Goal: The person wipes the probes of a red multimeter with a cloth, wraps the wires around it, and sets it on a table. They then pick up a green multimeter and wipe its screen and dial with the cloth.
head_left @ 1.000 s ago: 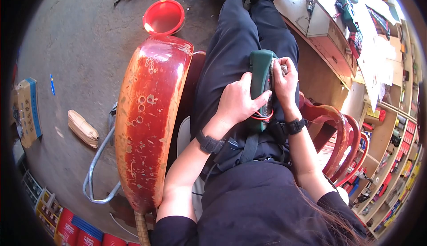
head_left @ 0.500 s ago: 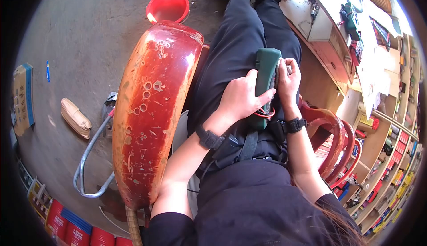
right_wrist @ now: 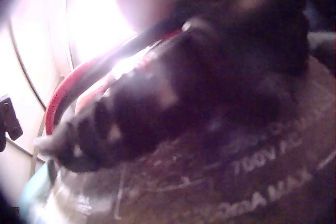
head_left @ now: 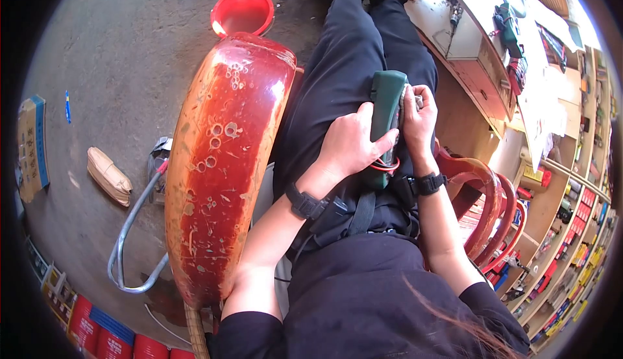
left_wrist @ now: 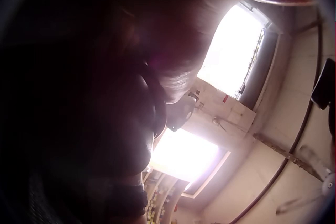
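A multimeter in a green case (head_left: 387,99) stands on edge above the lap, its face turned right. My left hand (head_left: 347,142) grips it from the left, thumb reaching over the near part of the face. My right hand (head_left: 420,122) is bent at the face side, and its curled fingers pinch a small greyish piece (head_left: 418,101) whose kind I cannot tell. A red lead (head_left: 384,166) loops below the left thumb. In the right wrist view, a dark ribbed plug (right_wrist: 100,129) lies over the lettered face (right_wrist: 262,176). The left wrist view is mostly dark, with the hand (left_wrist: 184,40) at top.
A worn red wooden armrest (head_left: 220,151) stands left of the legs, a red bucket (head_left: 242,12) beyond it. A bent metal tube (head_left: 126,236) and a paper bundle (head_left: 109,176) are farther left. At right are a cluttered desk (head_left: 477,67) and a curved red chair arm (head_left: 483,197).
The head view has shifted slightly, moving the surroundings in the picture. Both hands keep their places at the multimeter, with hardly any visible finger movement.
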A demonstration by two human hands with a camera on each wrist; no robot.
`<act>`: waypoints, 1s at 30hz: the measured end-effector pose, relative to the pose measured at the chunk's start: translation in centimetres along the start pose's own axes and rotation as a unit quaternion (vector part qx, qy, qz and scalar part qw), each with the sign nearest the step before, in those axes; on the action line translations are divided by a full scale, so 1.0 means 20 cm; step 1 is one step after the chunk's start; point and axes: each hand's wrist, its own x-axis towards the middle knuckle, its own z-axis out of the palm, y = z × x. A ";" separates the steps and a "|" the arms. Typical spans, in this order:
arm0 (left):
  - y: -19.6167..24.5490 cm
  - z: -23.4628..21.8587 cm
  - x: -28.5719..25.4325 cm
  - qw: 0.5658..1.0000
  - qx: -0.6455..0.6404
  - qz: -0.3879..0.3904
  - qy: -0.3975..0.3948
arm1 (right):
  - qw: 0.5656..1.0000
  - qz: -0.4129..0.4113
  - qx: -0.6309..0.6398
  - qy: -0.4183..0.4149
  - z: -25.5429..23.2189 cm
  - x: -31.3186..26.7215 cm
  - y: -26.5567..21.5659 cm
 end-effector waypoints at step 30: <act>-0.01 0.00 0.00 0.999 -0.042 0.000 0.022 | 0.995 0.046 -0.082 -0.040 -0.04 -0.03 -0.19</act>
